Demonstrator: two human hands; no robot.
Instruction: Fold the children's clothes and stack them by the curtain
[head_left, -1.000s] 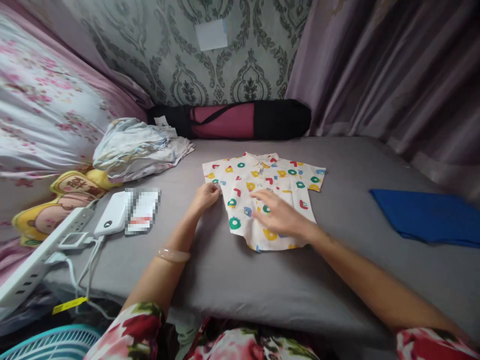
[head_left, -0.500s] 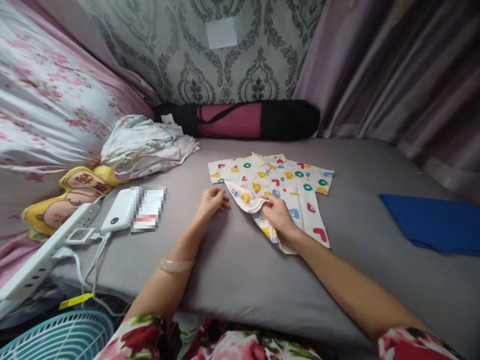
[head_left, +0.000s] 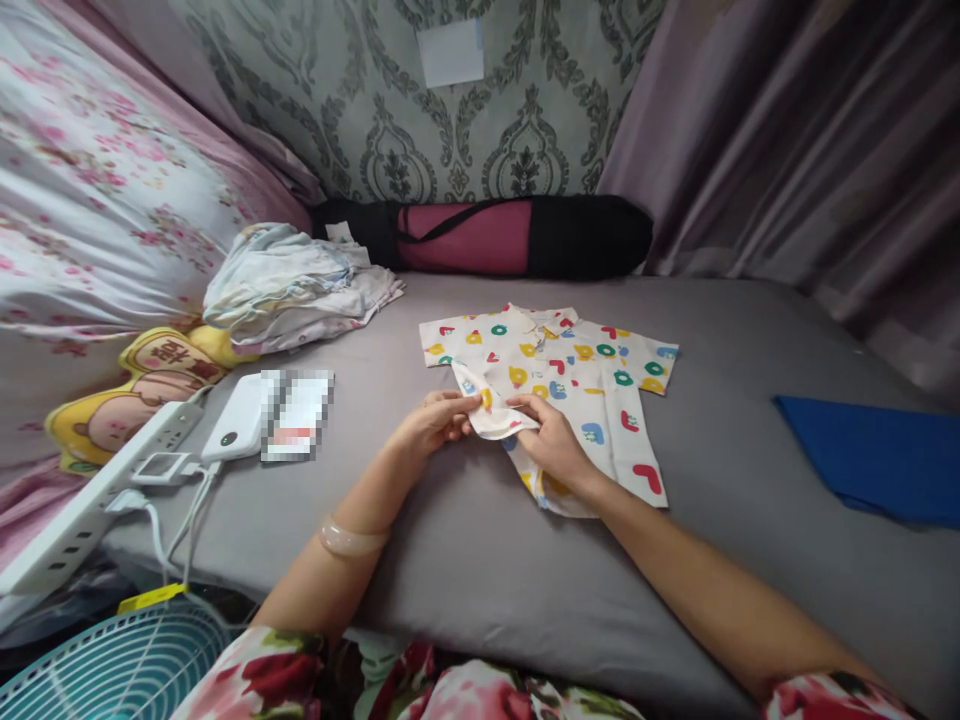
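Note:
A small white short-sleeved shirt (head_left: 592,400) with coloured letter-like prints lies spread on the grey bed sheet, its collar away from me. My left hand (head_left: 439,418) pinches the shirt's left side edge between thumb and fingers. On the same raised flap, a little to the right, my right hand (head_left: 553,435) grips the cloth, with some fingertips hidden behind it. Between the two hands the flap is lifted and curled. The sleeves and the right side of the shirt rest flat.
Folded blue cloth (head_left: 870,455) lies at the right. Crumpled light clothes (head_left: 292,285) and a yellow plush toy (head_left: 112,410) are at the left, near a white power bank (head_left: 238,415) and a power strip (head_left: 97,500). A black and maroon long bag (head_left: 465,238) lies along the wall.
My left hand has moved right and taken hold of the shirt's edge. My right hand keeps its grip, and the flap is now lifted between both hands.

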